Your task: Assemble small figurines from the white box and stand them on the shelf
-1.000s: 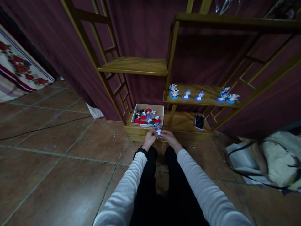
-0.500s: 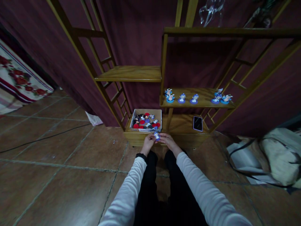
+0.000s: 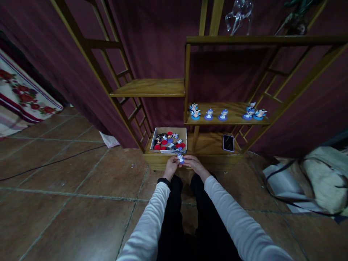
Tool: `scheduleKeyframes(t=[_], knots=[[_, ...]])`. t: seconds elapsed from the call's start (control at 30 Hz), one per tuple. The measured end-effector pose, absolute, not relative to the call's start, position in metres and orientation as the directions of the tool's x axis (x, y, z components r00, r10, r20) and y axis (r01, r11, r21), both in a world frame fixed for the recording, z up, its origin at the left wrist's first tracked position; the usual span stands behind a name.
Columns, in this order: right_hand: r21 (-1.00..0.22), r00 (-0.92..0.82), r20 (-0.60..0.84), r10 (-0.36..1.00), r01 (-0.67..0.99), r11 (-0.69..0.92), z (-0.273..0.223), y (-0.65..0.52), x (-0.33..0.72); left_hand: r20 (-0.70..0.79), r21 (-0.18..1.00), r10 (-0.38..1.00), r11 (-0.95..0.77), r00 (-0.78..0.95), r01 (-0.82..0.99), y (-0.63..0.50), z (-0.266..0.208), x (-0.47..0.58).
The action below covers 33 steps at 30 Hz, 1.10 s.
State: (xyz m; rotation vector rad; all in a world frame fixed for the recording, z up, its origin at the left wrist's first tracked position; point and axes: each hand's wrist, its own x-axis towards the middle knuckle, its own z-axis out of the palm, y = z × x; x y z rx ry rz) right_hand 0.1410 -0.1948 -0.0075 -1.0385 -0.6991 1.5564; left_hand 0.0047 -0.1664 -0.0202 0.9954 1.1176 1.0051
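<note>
A small white and purple figurine [image 3: 180, 158] on a purple base is held upright between my two hands, in front of the shelf unit. My left hand [image 3: 172, 166] grips it from the left with its fingertips. From the right, the fingers of my right hand [image 3: 193, 163] close on the same figurine. Just beyond my hands, a cardboard box [image 3: 168, 129] holds several figurines and red, purple and dark round bases. Similar purple figurines [image 3: 209, 114] and blue-based figurines [image 3: 195, 115] stand on the shelf [image 3: 233, 107] up to the right.
A phone [image 3: 228, 143] lies on the bottom board, right of the box. A bare wooden shelf [image 3: 149, 87] juts out above the box. Clear glass figure [image 3: 239, 16] stands on the upper shelf. Bags [image 3: 323, 177] sit on the floor at right; a black cable [image 3: 54, 163] crosses the left floor.
The view has shifted slightly, so the shelves sit a little lower and further left. Both hands stay on the figurine, and the things on the shelves have not moved.
</note>
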Motion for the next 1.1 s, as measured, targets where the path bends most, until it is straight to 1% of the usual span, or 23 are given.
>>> scheduleKeyframes(t=[0.17, 0.43, 0.7, 0.9, 1.1], knots=[[-0.861, -0.043, -0.261, 0.964, -0.442, -0.253, -0.011, -0.193, 0.142, -0.234, 0.96, 0.963, 0.251, 0.135, -0.125, -0.166, -0.022, 0.004], [-0.865, -0.035, -0.281, 0.959, -0.423, -0.269, -0.013, -0.191, 0.141, -0.269, 0.931, 0.959, 0.283, 0.092, -0.232, -0.163, -0.025, 0.003], [-0.88, -0.046, -0.298, 0.953, -0.374, -0.293, -0.011, -0.191, 0.142, -0.315, 0.89, 0.945, 0.328, 0.092, -0.318, -0.163, -0.022, 0.0], [-0.896, -0.03, -0.327, 0.944, -0.307, -0.321, -0.012, -0.189, 0.144, -0.322, 0.861, 0.935, 0.354, 0.149, -0.366, -0.164, -0.018, -0.001], [-0.914, -0.008, -0.294, 0.956, -0.291, -0.284, -0.015, -0.189, 0.144, -0.286, 0.853, 0.932, 0.353, 0.222, -0.383, -0.166, -0.015, -0.001]])
